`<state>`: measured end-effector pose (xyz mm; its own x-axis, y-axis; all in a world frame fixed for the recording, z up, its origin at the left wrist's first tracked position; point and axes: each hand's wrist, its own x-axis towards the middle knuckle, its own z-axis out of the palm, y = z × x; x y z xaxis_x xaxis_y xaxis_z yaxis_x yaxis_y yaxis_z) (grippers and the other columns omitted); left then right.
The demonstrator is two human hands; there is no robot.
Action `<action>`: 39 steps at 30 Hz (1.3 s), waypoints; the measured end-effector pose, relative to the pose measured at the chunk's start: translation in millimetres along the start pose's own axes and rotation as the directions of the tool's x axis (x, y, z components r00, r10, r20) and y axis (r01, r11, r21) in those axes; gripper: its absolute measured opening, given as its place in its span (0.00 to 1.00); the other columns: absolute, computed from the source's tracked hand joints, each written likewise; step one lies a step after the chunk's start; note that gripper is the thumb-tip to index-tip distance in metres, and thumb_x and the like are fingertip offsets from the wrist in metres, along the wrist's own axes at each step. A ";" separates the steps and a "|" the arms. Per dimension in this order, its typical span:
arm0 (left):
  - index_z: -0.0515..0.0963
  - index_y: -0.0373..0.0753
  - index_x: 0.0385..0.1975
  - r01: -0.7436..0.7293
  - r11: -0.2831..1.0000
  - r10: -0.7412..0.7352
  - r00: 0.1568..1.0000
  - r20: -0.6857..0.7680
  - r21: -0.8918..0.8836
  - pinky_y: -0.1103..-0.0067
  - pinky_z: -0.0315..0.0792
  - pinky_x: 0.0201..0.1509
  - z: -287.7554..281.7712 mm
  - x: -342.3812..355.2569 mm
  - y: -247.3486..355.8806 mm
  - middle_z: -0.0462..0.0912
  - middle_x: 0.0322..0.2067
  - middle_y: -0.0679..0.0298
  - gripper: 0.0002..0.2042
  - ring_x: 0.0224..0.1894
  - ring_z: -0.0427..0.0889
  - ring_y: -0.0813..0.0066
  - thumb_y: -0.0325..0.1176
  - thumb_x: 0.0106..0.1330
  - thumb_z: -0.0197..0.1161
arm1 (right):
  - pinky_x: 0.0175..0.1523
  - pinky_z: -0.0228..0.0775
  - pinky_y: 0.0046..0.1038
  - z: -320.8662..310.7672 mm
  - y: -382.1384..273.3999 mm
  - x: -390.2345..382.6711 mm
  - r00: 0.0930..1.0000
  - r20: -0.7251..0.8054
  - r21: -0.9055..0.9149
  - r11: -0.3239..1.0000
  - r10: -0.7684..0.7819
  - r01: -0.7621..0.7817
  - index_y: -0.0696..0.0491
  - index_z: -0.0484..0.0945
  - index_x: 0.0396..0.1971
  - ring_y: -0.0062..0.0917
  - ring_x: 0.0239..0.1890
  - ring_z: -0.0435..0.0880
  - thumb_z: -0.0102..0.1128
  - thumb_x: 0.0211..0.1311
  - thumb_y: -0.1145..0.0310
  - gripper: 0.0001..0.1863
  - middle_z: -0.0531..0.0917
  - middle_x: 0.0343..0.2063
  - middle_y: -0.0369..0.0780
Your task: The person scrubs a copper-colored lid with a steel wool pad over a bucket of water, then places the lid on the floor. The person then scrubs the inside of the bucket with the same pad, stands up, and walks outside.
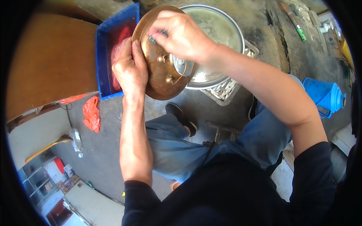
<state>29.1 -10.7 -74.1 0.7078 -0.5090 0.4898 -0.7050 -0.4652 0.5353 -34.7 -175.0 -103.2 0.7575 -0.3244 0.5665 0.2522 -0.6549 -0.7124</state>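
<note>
A round, copper-coloured metal lid (158, 84) is tilted up in front of me, with two small knobs and a thin curved handle on its face. My left hand (130, 69) grips its left rim, thumb on the upper side. Pinched in the fingers of my right hand (181, 35) is a grey metal scrubber (152, 39), pressed against the upper part of the lid. Behind the lid and partly covered by it stands a wide metal basin (222, 30) of cloudy water. My right forearm crosses over the basin's near side.
Left of the lid is a blue rectangular tub (99, 64) with reddish contents, beside a brown wooden panel (49, 64). A white plastic crate (226, 94) supports the basin. A blue flask (322, 94) stands at right. A red plastic bag (91, 113) and clear bottle (75, 139) lie at left.
</note>
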 end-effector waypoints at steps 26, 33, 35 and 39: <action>0.83 0.33 0.45 -0.028 1.000 0.028 1.000 0.008 0.005 0.73 0.78 0.37 1.7 -4.7 5.4 0.86 0.31 0.48 0.12 0.32 0.86 0.66 0.34 0.74 0.58 | 0.51 0.75 0.36 4.2 -8.2 -2.9 0.997 -0.026 0.057 0.996 -0.068 0.069 0.51 0.86 0.28 0.36 0.39 0.84 0.64 0.62 0.65 0.07 0.83 0.33 0.45; 0.84 0.35 0.41 -0.135 0.991 0.135 0.989 -0.064 0.018 0.68 0.75 0.25 3.9 -7.7 4.3 0.81 0.21 0.46 0.09 0.21 0.83 0.53 0.31 0.73 0.58 | 0.48 0.78 0.32 -4.1 -4.4 10.8 0.974 -0.058 0.047 0.975 0.221 -0.218 0.54 0.86 0.37 0.32 0.39 0.87 0.64 0.61 0.65 0.10 0.88 0.35 0.43; 0.84 0.35 0.40 -0.142 0.990 0.142 0.989 -0.036 -0.004 0.68 0.75 0.25 2.3 -5.9 11.0 0.81 0.21 0.46 0.09 0.21 0.83 0.53 0.31 0.73 0.58 | 0.50 0.77 0.32 -1.6 -14.2 10.2 0.998 -0.050 -0.072 0.997 0.038 -0.042 0.53 0.85 0.36 0.33 0.42 0.86 0.65 0.59 0.65 0.09 0.87 0.37 0.43; 0.83 0.35 0.39 -0.193 0.981 0.193 0.980 -0.055 0.012 0.68 0.74 0.24 6.0 -2.9 11.9 0.79 0.19 0.47 0.07 0.20 0.83 0.54 0.30 0.72 0.59 | 0.35 0.78 0.34 -22.7 11.1 29.7 0.935 -0.160 0.029 0.949 0.316 -0.315 0.54 0.84 0.33 0.31 0.26 0.85 0.65 0.61 0.64 0.08 0.84 0.20 0.42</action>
<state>18.4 -19.1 -73.3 0.5598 -0.5484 0.6212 -0.8286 -0.3672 0.4225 -23.0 -207.4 -84.9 0.6920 -0.6192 0.3710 0.0181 -0.4989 -0.8665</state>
